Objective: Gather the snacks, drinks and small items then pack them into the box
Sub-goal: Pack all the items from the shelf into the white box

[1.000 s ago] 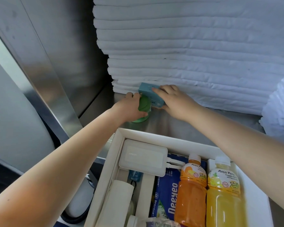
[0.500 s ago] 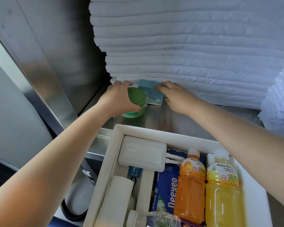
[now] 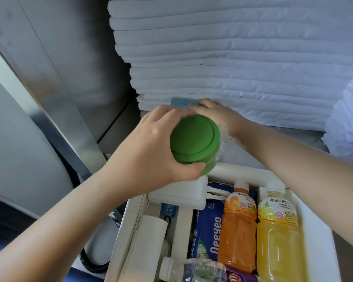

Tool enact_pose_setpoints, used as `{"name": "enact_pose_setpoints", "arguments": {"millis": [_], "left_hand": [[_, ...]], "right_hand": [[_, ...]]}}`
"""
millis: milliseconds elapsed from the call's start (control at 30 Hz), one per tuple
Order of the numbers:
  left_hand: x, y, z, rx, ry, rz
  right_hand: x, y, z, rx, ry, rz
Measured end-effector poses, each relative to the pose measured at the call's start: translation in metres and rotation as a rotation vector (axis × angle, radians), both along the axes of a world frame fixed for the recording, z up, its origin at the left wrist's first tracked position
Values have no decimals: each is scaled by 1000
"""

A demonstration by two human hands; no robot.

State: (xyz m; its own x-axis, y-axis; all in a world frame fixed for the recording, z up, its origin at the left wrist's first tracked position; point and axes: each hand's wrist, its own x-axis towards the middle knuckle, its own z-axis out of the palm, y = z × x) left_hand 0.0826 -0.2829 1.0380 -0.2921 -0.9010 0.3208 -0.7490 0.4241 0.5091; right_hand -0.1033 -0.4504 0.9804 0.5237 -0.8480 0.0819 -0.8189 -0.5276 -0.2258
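Observation:
My left hand (image 3: pixel 149 151) grips a round green container (image 3: pixel 194 143), held in the air above the far rim of the white box (image 3: pixel 314 226). Behind the container my right hand (image 3: pixel 216 115) rests on a small blue box (image 3: pixel 181 102) on the steel counter, against a stack of white padding; its fingers are partly hidden. The white box holds an orange juice bottle (image 3: pixel 237 226), a yellow juice bottle (image 3: pixel 277 237), a blue packet (image 3: pixel 209 233), a white flat case (image 3: pixel 181 192), a white roll (image 3: pixel 149 239) and a clear water bottle (image 3: pixel 192 269).
A tall stack of white quilted padding (image 3: pixel 232 58) fills the back. More white padding (image 3: pixel 348 119) stands at the right. A steel wall and frame (image 3: pixel 55 82) rise at the left. The steel counter (image 3: pixel 293 135) runs between the padding and the box.
My left hand has lifted the green container off the counter and brought it toward me, over the box's far rim. My right hand has stayed on the small blue box.

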Motion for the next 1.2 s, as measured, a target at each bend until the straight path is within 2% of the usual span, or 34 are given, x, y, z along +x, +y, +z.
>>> {"name": "enact_pose_setpoints", "arguments": {"millis": [167, 467, 533, 767, 933, 1200], "left_hand": [[-3, 18, -9, -71, -87, -11], [-8, 43, -15, -103, -120, -123], [-9, 48, -19, -94, -116, -154], [-9, 60, -37, -5, -198, -207], [-7, 66, -52, 41, -296, -265], [-5, 64, -76, 110, -362, -309]], "right_hand": [[-1, -6, -10, -177, 113, 6], [10, -8, -12, -171, 135, -14], [12, -7, -11, -158, 120, -3], [12, -4, -3, -300, 131, 10], [19, -3, 3, -337, 246, -8], [21, -5, 0, -359, 262, -26]]}}
